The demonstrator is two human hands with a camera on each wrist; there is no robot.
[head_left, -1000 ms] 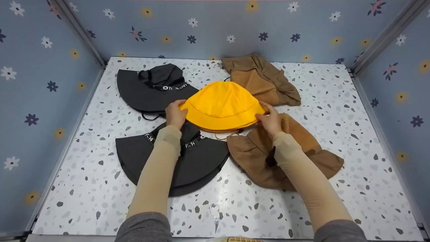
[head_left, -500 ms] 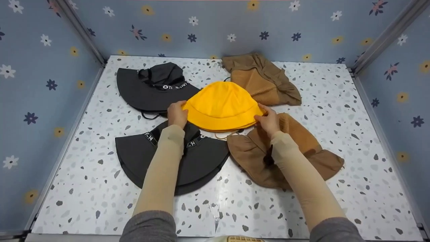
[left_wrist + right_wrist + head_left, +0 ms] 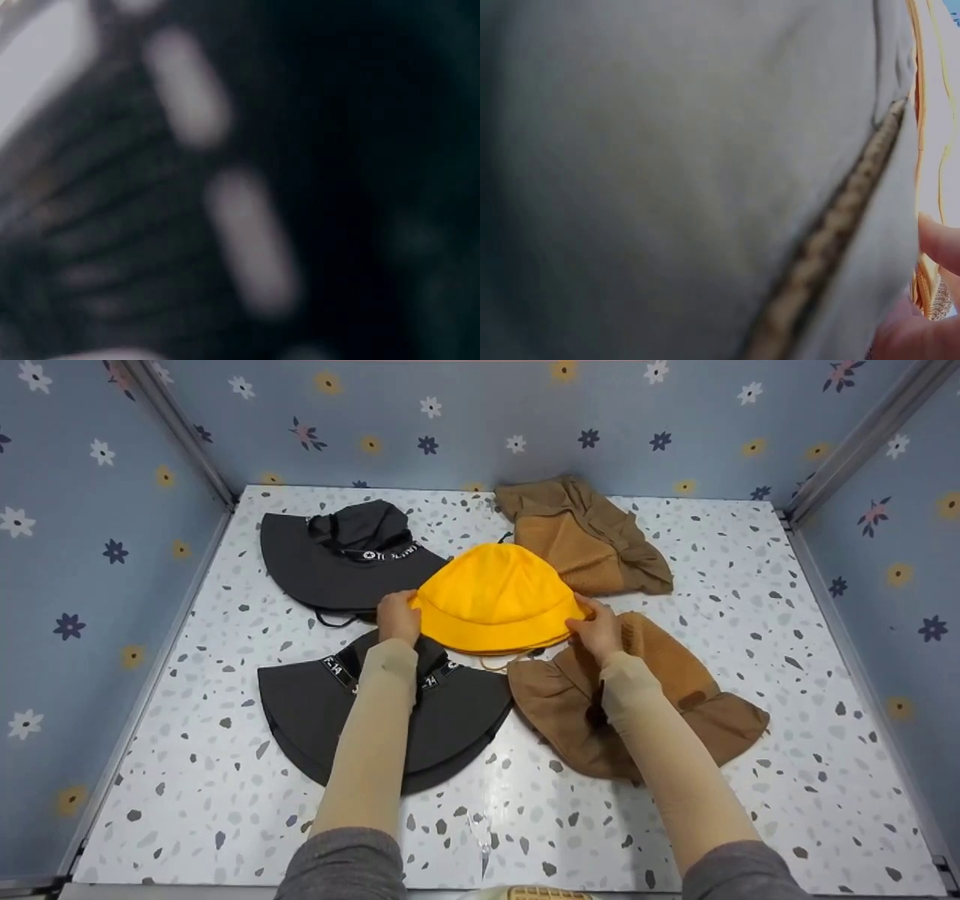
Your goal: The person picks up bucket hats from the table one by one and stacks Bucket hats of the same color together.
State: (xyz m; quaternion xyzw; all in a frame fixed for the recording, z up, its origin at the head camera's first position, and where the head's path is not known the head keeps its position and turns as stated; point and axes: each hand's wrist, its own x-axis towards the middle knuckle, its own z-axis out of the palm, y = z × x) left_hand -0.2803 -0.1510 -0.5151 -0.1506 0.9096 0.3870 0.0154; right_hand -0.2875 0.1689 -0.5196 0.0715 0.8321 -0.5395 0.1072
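A yellow bucket hat (image 3: 495, 600) lies in the middle of the head view, crown pointing away from me. My left hand (image 3: 398, 619) pinches the left end of its brim, while my right hand (image 3: 598, 628) pinches the right end. Both thumbs are on the near side; the other fingertips are partly hidden by the hat. In the right wrist view, fingertips show at the right edge beside a yellow strip of the brim. Dark, blurred cloth with pale marks fills the left wrist view, and the left hand's grip cannot be made out there.
Two black wide-brim hats, one at the back (image 3: 330, 562) and one at the front (image 3: 300, 697), lie left. On the right are two brown hats, one at the back (image 3: 577, 540) and one at the front (image 3: 555, 690). Flowered panels (image 3: 480, 427) surround the speckled tabletop (image 3: 810, 675).
Both hands have drawn slightly inward, the left one to the right and the right one to the left. They keep hold of the yellow bucket hat. The other hats stay put.
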